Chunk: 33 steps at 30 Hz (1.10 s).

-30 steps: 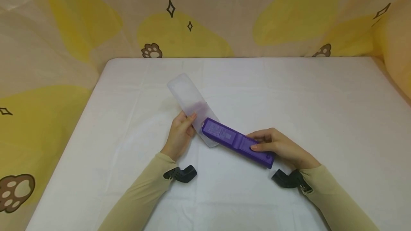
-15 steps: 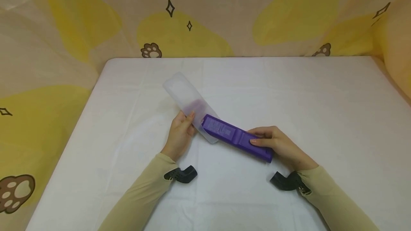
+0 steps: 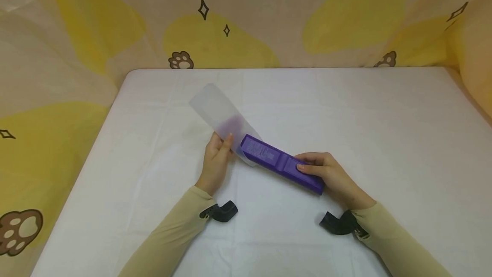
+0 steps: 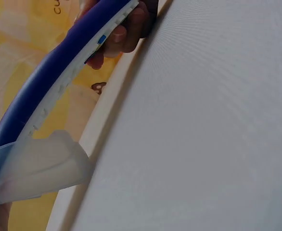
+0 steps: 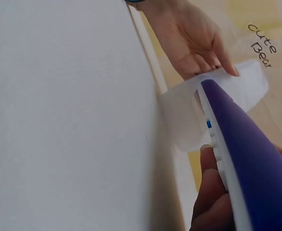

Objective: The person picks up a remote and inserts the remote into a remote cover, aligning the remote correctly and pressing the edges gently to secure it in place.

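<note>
My left hand (image 3: 216, 159) pinches a translucent remote cover (image 3: 215, 101) by its near-left edge, thumb on top and fingers beneath. A purple remote control (image 3: 282, 163) is in my right hand (image 3: 330, 174), gripped near its right end. Its back, with a printed label, faces up in the head view. White button edging (image 5: 215, 144) shows along its underside in the right wrist view. The remote's left end meets the cover's near end. In the left wrist view that end shows through the cover (image 4: 49, 166); how far inside it sits I cannot tell.
Both hands work above a white-covered table (image 3: 365, 119). A yellow patterned cloth (image 3: 246, 16) hangs behind its far edge. Black wrist mounts (image 3: 224, 211) stick out from both sleeves.
The cover's far end has swung left and away from me. The remote has shifted slightly left and away, its tip staying at the cover's near end. Both hands keep their holds.
</note>
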### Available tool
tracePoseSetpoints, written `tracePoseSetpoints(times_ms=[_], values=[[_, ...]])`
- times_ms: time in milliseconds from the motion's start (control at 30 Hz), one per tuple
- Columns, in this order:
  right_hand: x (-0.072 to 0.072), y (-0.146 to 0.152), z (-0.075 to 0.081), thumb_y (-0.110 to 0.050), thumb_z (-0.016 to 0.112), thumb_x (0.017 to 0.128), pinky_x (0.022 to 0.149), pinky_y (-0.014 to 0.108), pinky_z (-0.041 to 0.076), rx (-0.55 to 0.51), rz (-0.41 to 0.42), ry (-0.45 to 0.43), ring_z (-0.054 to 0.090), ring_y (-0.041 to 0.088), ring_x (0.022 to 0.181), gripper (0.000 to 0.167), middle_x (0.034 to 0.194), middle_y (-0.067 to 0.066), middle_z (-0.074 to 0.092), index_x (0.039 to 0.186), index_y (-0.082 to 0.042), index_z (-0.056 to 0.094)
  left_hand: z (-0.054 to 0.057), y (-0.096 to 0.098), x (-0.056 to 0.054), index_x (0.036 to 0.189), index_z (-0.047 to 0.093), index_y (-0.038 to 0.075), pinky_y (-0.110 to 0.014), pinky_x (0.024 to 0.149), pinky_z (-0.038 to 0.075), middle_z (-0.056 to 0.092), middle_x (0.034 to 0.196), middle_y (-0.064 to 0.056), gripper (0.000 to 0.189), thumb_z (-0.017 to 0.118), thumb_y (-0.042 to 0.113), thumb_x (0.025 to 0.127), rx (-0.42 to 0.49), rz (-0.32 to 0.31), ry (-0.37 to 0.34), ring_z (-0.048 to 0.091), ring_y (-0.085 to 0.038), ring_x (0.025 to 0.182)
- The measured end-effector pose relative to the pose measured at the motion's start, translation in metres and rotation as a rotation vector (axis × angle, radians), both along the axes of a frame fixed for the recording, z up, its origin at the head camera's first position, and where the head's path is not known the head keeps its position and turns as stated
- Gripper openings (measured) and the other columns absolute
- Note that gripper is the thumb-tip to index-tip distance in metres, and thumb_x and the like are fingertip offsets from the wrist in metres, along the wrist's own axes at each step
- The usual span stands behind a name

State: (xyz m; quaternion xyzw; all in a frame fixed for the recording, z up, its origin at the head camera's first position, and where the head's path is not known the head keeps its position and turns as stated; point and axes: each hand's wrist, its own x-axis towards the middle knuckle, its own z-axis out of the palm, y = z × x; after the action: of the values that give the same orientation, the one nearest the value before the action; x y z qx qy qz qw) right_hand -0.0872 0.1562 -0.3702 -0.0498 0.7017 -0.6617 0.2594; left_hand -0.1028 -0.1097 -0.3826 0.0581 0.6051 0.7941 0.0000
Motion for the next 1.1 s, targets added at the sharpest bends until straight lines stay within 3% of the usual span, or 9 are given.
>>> tracePoseSetpoints(times_ms=[200, 400, 567, 700, 867, 1100], values=[[0.0011, -0.0007, -0.0017, -0.012, 0.060, 0.090, 0.076, 0.025, 0.049, -0.039, -0.036, -0.011, 0.057, 0.015, 0.089, 0.039, 0.103, 0.003, 0.065, 0.123, 0.008, 0.056, -0.0008, 0.0008, -0.0019, 0.139, 0.027, 0.000, -0.039, 0.101, 0.041, 0.042, 0.138, -0.017, 0.042, 0.040, 0.014, 0.101, 0.179, -0.044, -0.063, 0.048, -0.021, 0.122], [0.0017, -0.0004, -0.0016, -0.013, 0.059, 0.091, 0.079, 0.025, 0.047, -0.033, -0.012, 0.024, 0.056, 0.015, 0.091, 0.039, 0.105, 0.003, 0.064, 0.124, 0.008, 0.056, 0.0023, 0.0028, -0.0017, 0.136, 0.030, 0.002, -0.033, 0.101, 0.040, 0.048, 0.128, -0.005, 0.036, 0.037, 0.008, 0.101, 0.284, -0.052, -0.100, 0.049, -0.015, 0.118], [0.0031, -0.0014, -0.0022, -0.015, 0.059, 0.091, 0.079, 0.025, 0.047, -0.001, 0.043, 0.084, 0.055, 0.017, 0.092, 0.038, 0.109, 0.005, 0.063, 0.124, 0.004, 0.057, 0.0024, 0.0026, -0.0020, 0.141, 0.028, -0.004, -0.033, 0.106, 0.034, 0.043, 0.142, -0.014, 0.049, 0.045, 0.017, 0.100, 0.356, -0.093, -0.100, 0.044, -0.020, 0.128], [0.0032, -0.0033, -0.0036, -0.015, 0.060, 0.091, 0.079, 0.025, 0.046, 0.069, 0.102, 0.191, 0.055, 0.019, 0.091, 0.033, 0.107, 0.008, 0.062, 0.119, 0.001, 0.061, 0.0008, 0.0020, -0.0029, 0.142, 0.027, -0.007, -0.036, 0.110, 0.029, 0.035, 0.146, -0.021, 0.058, 0.049, 0.025, 0.099, 0.405, -0.157, -0.086, 0.037, -0.027, 0.133], [0.0026, -0.0047, -0.0066, -0.011, 0.057, 0.092, 0.078, 0.026, 0.045, 0.085, 0.144, 0.286, 0.055, 0.020, 0.090, 0.026, 0.105, 0.011, 0.062, 0.115, 0.000, 0.061, -0.0004, 0.0019, -0.0026, 0.141, 0.030, -0.007, -0.037, 0.110, 0.027, 0.042, 0.143, -0.016, 0.051, 0.043, 0.023, 0.101, 0.434, -0.191, -0.104, 0.038, -0.027, 0.132], [0.0026, -0.0043, -0.0082, -0.011, 0.057, 0.092, 0.078, 0.026, 0.045, 0.062, 0.136, 0.261, 0.054, 0.020, 0.090, 0.025, 0.104, 0.012, 0.060, 0.115, 0.000, 0.061, -0.0005, 0.0037, -0.0024, 0.141, 0.030, -0.007, -0.037, 0.111, 0.026, 0.051, 0.137, -0.010, 0.051, 0.044, 0.022, 0.101, 0.463, -0.208, -0.110, 0.039, -0.026, 0.132]])
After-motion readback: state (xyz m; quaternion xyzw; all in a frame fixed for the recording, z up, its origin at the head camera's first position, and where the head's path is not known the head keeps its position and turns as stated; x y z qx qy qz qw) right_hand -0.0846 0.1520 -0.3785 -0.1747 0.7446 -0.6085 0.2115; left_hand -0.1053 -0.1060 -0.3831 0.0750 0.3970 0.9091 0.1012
